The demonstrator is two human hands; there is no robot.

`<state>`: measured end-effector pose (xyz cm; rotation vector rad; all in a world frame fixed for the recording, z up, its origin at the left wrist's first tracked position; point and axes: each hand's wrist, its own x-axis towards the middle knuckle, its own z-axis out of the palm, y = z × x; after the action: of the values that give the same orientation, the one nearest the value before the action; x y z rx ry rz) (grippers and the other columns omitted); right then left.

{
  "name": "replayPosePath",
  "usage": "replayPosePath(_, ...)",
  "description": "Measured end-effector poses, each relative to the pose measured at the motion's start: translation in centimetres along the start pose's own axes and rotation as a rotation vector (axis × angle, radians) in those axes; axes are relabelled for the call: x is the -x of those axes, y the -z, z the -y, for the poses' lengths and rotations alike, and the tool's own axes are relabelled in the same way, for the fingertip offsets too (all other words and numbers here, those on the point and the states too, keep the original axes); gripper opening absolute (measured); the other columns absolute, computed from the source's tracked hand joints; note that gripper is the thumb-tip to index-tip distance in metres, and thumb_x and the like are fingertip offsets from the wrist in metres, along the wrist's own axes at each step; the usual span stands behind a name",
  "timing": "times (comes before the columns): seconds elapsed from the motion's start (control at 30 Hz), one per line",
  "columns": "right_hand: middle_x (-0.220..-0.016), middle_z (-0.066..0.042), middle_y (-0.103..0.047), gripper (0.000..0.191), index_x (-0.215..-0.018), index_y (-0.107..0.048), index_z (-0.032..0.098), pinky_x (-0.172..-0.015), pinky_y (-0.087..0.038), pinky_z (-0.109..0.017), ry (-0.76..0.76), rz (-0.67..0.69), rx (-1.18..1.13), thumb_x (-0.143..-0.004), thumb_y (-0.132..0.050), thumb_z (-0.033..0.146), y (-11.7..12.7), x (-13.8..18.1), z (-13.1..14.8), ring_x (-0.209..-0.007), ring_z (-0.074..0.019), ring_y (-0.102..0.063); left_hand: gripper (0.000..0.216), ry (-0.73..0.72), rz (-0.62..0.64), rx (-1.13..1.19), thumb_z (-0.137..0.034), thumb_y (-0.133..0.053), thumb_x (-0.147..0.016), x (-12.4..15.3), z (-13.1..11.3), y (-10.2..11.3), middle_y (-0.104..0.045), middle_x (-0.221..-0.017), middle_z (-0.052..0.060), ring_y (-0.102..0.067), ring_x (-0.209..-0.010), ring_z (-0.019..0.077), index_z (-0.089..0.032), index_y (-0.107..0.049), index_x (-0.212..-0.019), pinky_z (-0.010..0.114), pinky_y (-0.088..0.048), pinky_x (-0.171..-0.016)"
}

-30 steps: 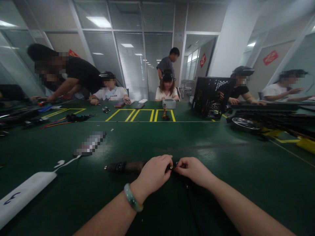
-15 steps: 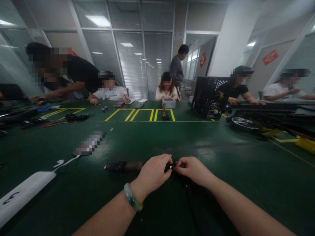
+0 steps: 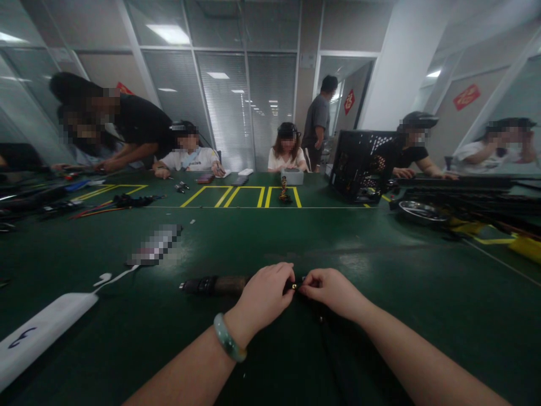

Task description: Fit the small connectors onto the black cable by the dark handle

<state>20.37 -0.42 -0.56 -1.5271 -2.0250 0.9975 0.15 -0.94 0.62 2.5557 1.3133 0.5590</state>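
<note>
My left hand point(image 3: 264, 298), with a green bangle on its wrist, is closed around the right end of a dark cylindrical tool point(image 3: 213, 285) that lies on the green table point(image 3: 274, 237). My right hand point(image 3: 332, 290) pinches a small black connector with a brass tip point(image 3: 293, 286) right at that end. The fingertips of both hands almost touch. A black cable point(image 3: 325, 338) trails from the connector toward me between my forearms.
A white power bank with a cable point(image 3: 42, 330) lies at the left front, a blurred flat item point(image 3: 154, 245) beyond it. A black crate point(image 3: 359, 166), a round metal dish point(image 3: 418, 211) and dark parts sit at the right. Several people work along the far and side edges.
My hands stay pinched together on the tool end and connector, barely shifted. The standing person at the back has walked right toward the doorway.
</note>
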Motion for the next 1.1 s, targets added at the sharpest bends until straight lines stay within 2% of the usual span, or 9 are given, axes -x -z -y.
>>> replayPosePath(0.43,-0.077,-0.001,-0.071,0.020,-0.081,-0.070,0.019,-0.056,-0.041,-0.021,0.003,0.001,0.011,-0.082,-0.062,0.037,-0.03,0.01,0.04,-0.068,-0.0148,-0.063,0.007,-0.025,0.034,-0.030,-0.018,-0.056,-0.084,-0.15,0.10,-0.27,-0.062,-0.104,0.002,-0.059,-0.098,0.0209,-0.022,-0.056,-0.090,0.037,-0.044,-0.090)
replayPosePath(0.67,-0.076,0.000,-0.070,0.018,-0.081,-0.070,0.020,-0.055,-0.041,-0.021,0.020,0.000,-0.006,-0.081,-0.062,0.036,-0.19,0.01,-0.04,-0.067,-0.0147,-0.063,0.007,-0.017,0.035,-0.021,-0.025,-0.057,-0.085,-0.16,0.35,-0.42,-0.062,-0.093,0.001,-0.059,-0.089,0.0206,-0.023,-0.057,-0.091,0.036,-0.045,-0.080)
replayPosePath(0.9,-0.076,0.000,-0.070,0.018,-0.081,-0.069,0.019,-0.056,-0.042,-0.021,0.017,0.002,-0.035,-0.081,-0.062,0.036,-0.07,0.02,0.04,-0.068,-0.0142,-0.062,0.013,-0.010,-0.004,0.014,-0.024,-0.060,-0.083,0.01,0.26,-0.28,-0.061,-0.108,0.002,-0.058,-0.098,0.0211,-0.022,-0.055,-0.095,0.037,-0.045,-0.087)
replayPosePath(1.1,-0.073,0.000,-0.069,0.020,-0.081,-0.069,0.018,-0.054,-0.040,-0.020,0.011,0.006,-0.027,-0.081,-0.061,0.037,0.05,0.17,0.24,-0.064,-0.0133,-0.061,0.009,-0.049,0.020,0.019,-0.017,-0.058,-0.083,-0.13,0.23,-0.19,-0.062,-0.108,0.000,-0.058,-0.101,0.0207,-0.022,-0.055,-0.091,0.036,-0.045,-0.087)
